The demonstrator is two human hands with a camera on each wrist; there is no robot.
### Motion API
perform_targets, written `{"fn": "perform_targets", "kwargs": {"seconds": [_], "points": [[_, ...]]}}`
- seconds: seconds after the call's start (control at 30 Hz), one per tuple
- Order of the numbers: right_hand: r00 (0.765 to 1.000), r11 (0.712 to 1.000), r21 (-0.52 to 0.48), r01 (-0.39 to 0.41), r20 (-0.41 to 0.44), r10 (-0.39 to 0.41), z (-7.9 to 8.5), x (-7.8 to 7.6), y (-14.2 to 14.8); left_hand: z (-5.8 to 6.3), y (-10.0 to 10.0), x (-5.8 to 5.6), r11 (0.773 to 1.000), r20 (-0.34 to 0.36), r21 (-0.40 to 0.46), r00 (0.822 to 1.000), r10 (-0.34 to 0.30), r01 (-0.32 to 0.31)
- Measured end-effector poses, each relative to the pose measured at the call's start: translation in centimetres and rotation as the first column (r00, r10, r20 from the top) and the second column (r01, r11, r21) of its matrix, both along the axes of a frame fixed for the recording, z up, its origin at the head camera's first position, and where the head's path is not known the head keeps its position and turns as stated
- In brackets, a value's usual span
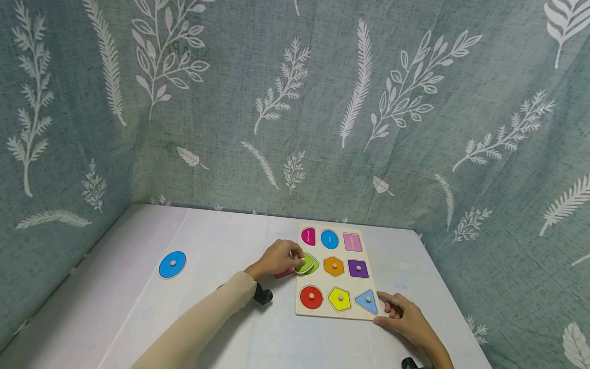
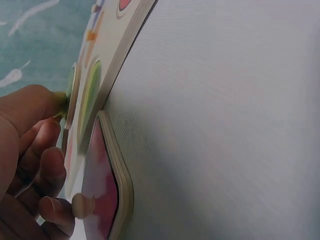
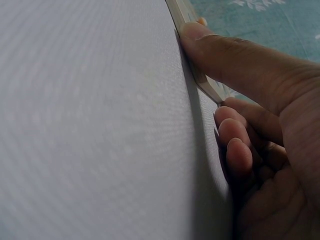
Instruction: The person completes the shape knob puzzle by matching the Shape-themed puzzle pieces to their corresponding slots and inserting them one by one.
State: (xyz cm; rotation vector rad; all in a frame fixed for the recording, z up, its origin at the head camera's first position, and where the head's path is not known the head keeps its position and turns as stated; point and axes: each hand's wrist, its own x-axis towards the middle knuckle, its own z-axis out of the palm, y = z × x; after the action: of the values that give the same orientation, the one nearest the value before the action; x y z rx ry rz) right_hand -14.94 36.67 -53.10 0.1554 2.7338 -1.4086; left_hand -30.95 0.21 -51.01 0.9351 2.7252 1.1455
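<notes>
My left hand point(image 1: 279, 257) pinches a green knobbed puzzle piece point(image 1: 304, 265) by its knob. The piece is over the left column of the wooden puzzle board point(image 1: 321, 310), overlapping a green printed recess point(image 1: 315, 267) but offset from it. In the left wrist view the piece point(image 2: 74, 95) stands slightly off the board's face. A pink knobbed piece point(image 2: 102, 187) lies on the table against the board's left edge, below the curled fingers. At the board's near right corner my right hand point(image 1: 405, 320) grips the edge, thumb point(image 3: 200, 42) on the near side and index finger on the right side.
Seated in the board are red circle point(image 1: 311, 297), yellow pentagon point(image 1: 339, 299), blue triangle point(image 1: 366, 301), orange hexagon point(image 1: 334, 266) and purple square point(image 1: 358, 268) pieces. The far row shows printed recesses without knobs. A blue round piece point(image 1: 172, 264) lies far left. My left forearm partly hides something red.
</notes>
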Motion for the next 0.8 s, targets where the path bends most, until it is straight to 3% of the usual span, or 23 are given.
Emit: {"fn": "perform_targets", "kwargs": {"seconds": [0.8], "points": [[1.000,1.000,-0.015,-0.007,-0.005,0.007,0.2,0.1,-0.1,-0.4,1.7,0.0,0.999,-0.013,-0.045,1.000,-0.024,0.024]]}}
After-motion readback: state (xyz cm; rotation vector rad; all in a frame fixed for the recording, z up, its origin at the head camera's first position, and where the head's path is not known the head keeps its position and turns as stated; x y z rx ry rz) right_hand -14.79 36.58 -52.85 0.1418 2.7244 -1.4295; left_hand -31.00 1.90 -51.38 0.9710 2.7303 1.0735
